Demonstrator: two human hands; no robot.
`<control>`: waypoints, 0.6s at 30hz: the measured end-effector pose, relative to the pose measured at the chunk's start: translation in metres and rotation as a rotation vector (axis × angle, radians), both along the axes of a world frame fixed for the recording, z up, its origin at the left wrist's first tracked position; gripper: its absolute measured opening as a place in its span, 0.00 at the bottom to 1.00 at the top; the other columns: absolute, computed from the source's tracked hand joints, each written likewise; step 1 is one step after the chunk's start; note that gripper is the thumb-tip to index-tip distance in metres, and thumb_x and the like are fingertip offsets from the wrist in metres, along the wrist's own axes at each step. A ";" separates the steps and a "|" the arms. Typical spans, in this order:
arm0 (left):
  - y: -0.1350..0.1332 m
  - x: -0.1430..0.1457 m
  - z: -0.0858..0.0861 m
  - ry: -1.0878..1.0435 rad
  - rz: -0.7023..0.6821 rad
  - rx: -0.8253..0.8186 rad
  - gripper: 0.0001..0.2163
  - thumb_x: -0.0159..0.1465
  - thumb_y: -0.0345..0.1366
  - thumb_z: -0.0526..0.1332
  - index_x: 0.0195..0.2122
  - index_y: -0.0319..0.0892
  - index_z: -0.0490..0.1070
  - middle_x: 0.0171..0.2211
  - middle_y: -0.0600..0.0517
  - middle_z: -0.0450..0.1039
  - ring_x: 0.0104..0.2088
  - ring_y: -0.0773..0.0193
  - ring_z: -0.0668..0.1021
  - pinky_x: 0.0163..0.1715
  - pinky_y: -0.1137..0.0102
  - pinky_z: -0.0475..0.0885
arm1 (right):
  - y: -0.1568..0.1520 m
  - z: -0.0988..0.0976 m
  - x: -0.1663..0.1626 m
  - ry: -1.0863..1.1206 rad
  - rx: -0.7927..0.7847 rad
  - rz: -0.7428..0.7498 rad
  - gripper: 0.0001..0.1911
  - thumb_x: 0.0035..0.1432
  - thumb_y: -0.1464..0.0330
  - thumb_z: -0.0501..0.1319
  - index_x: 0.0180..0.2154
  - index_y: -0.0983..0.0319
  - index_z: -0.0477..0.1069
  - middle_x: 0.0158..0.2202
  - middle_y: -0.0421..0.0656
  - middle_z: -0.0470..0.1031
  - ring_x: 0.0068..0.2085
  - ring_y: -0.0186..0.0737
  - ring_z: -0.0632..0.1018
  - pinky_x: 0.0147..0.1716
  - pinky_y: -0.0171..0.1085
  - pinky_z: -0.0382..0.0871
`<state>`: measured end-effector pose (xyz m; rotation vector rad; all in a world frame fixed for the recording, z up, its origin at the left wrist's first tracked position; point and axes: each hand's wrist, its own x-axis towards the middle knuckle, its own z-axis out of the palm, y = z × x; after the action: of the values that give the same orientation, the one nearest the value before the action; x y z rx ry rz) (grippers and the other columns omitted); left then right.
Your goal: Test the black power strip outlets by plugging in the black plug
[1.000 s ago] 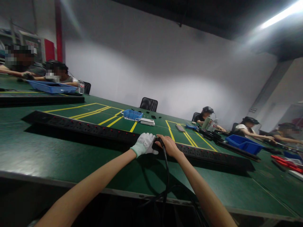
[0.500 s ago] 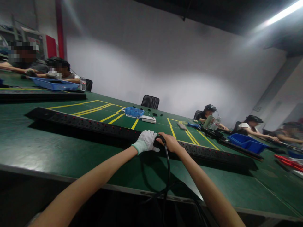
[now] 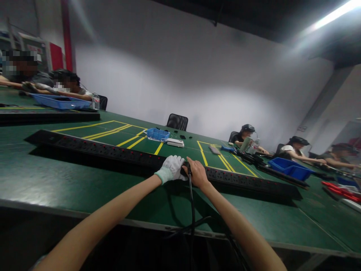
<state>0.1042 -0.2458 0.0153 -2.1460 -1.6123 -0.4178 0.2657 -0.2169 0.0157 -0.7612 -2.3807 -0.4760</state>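
Note:
A long black power strip (image 3: 107, 150) with rows of sockets and small red switches lies across the green table in front of me. My left hand (image 3: 172, 168), in a white glove with a pale green cuff, is closed round the strip near its middle. Beside it, my bare right hand (image 3: 196, 172) grips the dark end of a black power cable (image 3: 192, 210) against the strip. The cable drops from my fingers past the table's front edge. My fingers hide the spot where the cable's end meets the strip.
Yellow tape lines mark the green table (image 3: 93, 195). Beyond the strip are a small blue basket (image 3: 158, 134), a white box (image 3: 175, 142) and small black parts. A blue bin (image 3: 291, 169) and red tools (image 3: 341, 191) lie right. Co-workers sit at both sides.
My right hand has moved slightly left with the cable's end, closer to my left hand, and the cable now hangs straighter. The strip has stayed in place; the view has shifted slightly.

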 end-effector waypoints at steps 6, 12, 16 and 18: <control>0.002 -0.001 0.002 -0.001 -0.004 0.000 0.27 0.51 0.56 0.56 0.43 0.37 0.67 0.38 0.41 0.67 0.37 0.51 0.71 0.39 0.59 0.61 | 0.004 -0.011 -0.006 -0.026 0.073 0.000 0.25 0.64 0.63 0.48 0.58 0.70 0.54 0.50 0.56 0.69 0.51 0.49 0.69 0.53 0.49 0.59; 0.004 -0.002 0.000 0.003 0.002 -0.011 0.31 0.49 0.60 0.57 0.43 0.37 0.67 0.39 0.41 0.67 0.38 0.50 0.71 0.39 0.59 0.61 | 0.005 -0.012 -0.004 0.000 0.085 0.050 0.26 0.64 0.63 0.48 0.59 0.69 0.53 0.52 0.55 0.68 0.53 0.46 0.69 0.57 0.50 0.52; 0.005 -0.002 -0.002 0.009 0.014 -0.021 0.32 0.50 0.60 0.55 0.44 0.36 0.66 0.39 0.40 0.66 0.39 0.49 0.70 0.39 0.58 0.61 | 0.005 -0.012 -0.002 0.023 0.067 0.087 0.22 0.64 0.63 0.49 0.57 0.66 0.58 0.50 0.54 0.69 0.53 0.46 0.69 0.55 0.48 0.58; 0.004 -0.003 -0.003 0.012 0.015 -0.025 0.31 0.52 0.60 0.54 0.45 0.36 0.66 0.40 0.40 0.66 0.39 0.49 0.70 0.39 0.58 0.60 | 0.004 -0.011 -0.002 0.028 0.059 0.099 0.21 0.63 0.63 0.50 0.55 0.65 0.60 0.50 0.53 0.69 0.52 0.46 0.69 0.53 0.45 0.61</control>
<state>0.1013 -0.2415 0.0124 -2.1494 -1.6348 -0.3816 0.2641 -0.2130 0.0043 -0.6165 -2.3546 -0.4886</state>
